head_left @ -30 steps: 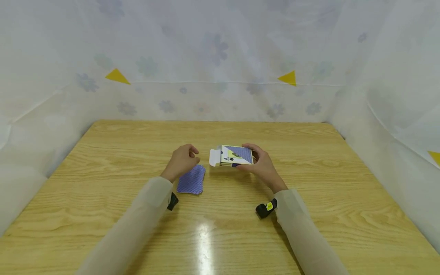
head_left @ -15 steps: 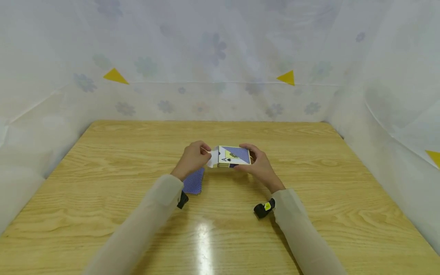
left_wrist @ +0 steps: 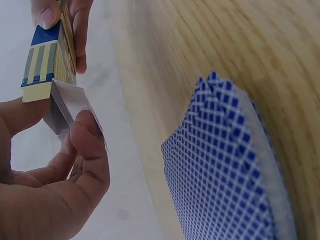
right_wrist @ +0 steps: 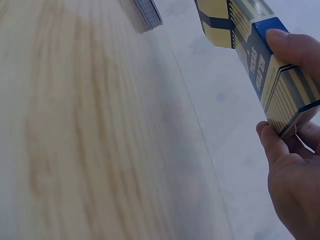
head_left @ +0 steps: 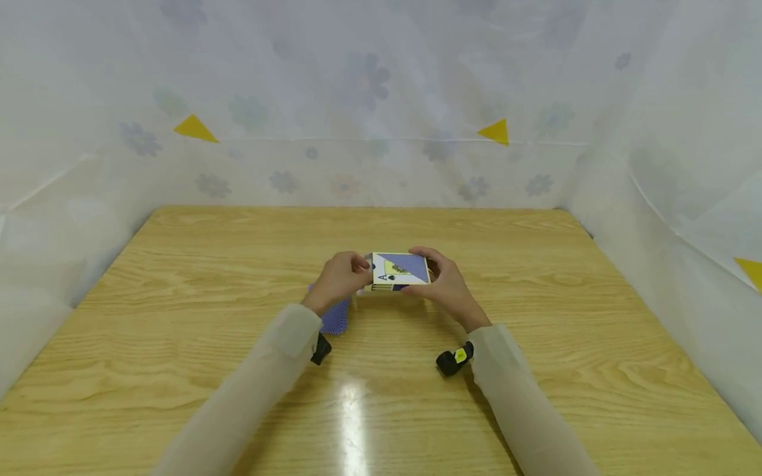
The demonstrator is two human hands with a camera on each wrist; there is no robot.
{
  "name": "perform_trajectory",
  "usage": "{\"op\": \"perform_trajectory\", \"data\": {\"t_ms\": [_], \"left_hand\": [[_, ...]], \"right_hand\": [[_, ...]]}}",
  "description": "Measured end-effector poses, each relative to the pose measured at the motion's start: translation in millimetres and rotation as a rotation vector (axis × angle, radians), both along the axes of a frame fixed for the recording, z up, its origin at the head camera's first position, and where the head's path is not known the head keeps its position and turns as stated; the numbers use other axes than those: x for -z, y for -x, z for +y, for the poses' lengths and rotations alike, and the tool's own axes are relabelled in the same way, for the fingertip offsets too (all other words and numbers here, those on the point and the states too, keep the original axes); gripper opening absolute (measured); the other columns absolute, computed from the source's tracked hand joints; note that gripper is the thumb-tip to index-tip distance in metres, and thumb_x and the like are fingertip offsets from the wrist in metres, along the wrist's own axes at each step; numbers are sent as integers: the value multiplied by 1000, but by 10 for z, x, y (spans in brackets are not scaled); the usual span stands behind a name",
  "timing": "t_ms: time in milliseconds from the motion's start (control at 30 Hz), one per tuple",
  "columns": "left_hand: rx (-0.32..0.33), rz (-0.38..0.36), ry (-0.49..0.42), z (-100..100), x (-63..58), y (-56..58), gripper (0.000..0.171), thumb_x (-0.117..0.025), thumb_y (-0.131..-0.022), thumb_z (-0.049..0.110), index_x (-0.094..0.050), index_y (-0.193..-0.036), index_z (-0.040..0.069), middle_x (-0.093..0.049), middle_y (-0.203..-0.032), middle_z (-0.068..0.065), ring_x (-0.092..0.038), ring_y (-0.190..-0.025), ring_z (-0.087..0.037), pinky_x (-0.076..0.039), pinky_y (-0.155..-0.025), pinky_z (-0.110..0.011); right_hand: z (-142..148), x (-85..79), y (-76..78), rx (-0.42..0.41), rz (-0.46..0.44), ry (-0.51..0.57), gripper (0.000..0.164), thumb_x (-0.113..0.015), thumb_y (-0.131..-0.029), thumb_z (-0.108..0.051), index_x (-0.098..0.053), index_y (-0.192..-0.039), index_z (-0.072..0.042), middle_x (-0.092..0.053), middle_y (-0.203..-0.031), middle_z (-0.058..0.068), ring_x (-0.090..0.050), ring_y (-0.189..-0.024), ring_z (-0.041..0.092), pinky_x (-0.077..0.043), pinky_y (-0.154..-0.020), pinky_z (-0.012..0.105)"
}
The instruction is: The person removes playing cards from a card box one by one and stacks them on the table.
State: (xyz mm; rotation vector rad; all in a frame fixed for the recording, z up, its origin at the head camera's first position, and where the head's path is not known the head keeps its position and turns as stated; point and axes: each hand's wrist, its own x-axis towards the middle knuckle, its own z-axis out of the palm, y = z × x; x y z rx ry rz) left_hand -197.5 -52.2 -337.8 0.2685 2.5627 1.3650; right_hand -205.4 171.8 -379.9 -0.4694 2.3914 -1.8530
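Observation:
A playing-card box [head_left: 395, 268] with a printed ace of spades is held above the table, its flapped end to the left. My right hand [head_left: 448, 287] grips its right end, thumb along the near side and fingers around the far side. At the other end, my left hand [head_left: 338, 281] has curled fingers on the box's end flap [left_wrist: 75, 97], which stands folded out in the left wrist view. Below the left hand lies a stack of blue-checked playing cards [head_left: 335, 318], partly hidden by that hand and wrist. What is inside the box is hidden.
The wooden table [head_left: 536, 277] spreads under both forearms. White flower-patterned sheeting [head_left: 405, 99] rises behind it and at both sides, with yellow triangles [head_left: 494, 132] on it. Black camera straps [head_left: 455, 359] sit at the wrists.
My left hand has moved right from above the card stack to the box's flap, which it now handles. The box and right hand have shifted slightly left.

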Motion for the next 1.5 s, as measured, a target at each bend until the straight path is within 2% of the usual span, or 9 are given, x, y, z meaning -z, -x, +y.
{"op": "perform_trajectory", "data": {"t_ms": [167, 367, 500, 767, 1067, 1233, 1400, 1500], "left_hand": [[-4, -20, -6, -4, -3, -1, 27, -60, -91, 14, -59, -113, -1, -62, -109, -17, -60, -99, -28, -51, -84, -38], [-18, -71, -30, -3, -17, 2, 32, -61, -92, 14, -55, -119, -1, -61, -113, -18, -62, -95, -27, -51, -85, -39], [-43, -104, -69, -7, -25, -1, 40, -60, -93, 12, -47, -127, -2, -62, -111, -19, -65, -87, -26, -52, -82, -39], [-115, -111, -140, -82, -24, -28, 48, -61, -92, 12, -40, -133, 0, -64, -109, -19, -64, -90, -34, -50, -81, -38], [-102, -128, -212, -91, -11, -74, 46, -65, -90, 11, -43, -129, 1, -65, -108, -21, -63, -90, -38, -52, -80, -38], [-120, -123, -222, -132, -3, -74, 45, -65, -89, 10, -44, -128, -1, -66, -107, -22, -62, -81, -33, -51, -76, -37], [-157, -126, -220, -189, 2, -59, 42, -64, -90, 12, -45, -127, 1, -66, -106, -22, -58, -72, -22, -48, -72, -34], [-177, -136, -233, -239, 16, -46, 39, -63, -92, 13, -46, -126, 2, -66, -109, -23, -57, -70, -20, -47, -70, -33]], "right_hand": [[-7, -5, -5, 0, -4, -10, 69, -78, -75, -1, -47, -136, -10, -43, -142, 12, -47, -122, 24, -43, -95, 20], [10, -19, -22, -10, -9, 13, 71, -78, -75, 0, -45, -137, -6, -41, -143, 15, -45, -123, 25, -43, -93, 16], [37, -31, -26, 0, -18, 16, 71, -78, -75, -1, -45, -137, -7, -42, -142, 13, -45, -124, 24, -43, -92, 15], [92, -25, -6, 36, -27, 6, 73, -79, -74, -2, -45, -138, -10, -44, -141, 10, -45, -122, 23, -43, -91, 15], [82, -17, -5, 41, -40, 12, 73, -78, -75, -2, -44, -139, -10, -44, -139, 10, -45, -121, 22, -43, -91, 15], [89, -18, 2, 41, -36, 11, 73, -78, -75, -2, -44, -139, -9, -43, -139, 11, -45, -120, 22, -42, -91, 14], [116, -14, 21, 45, -31, 8, 72, -78, -75, -3, -44, -139, -8, -44, -138, 11, -46, -118, 22, -42, -89, 13], [127, -6, 31, 50, -28, -1, 72, -78, -75, -4, -45, -138, -9, -44, -138, 10, -46, -117, 21, -42, -90, 13]]}}
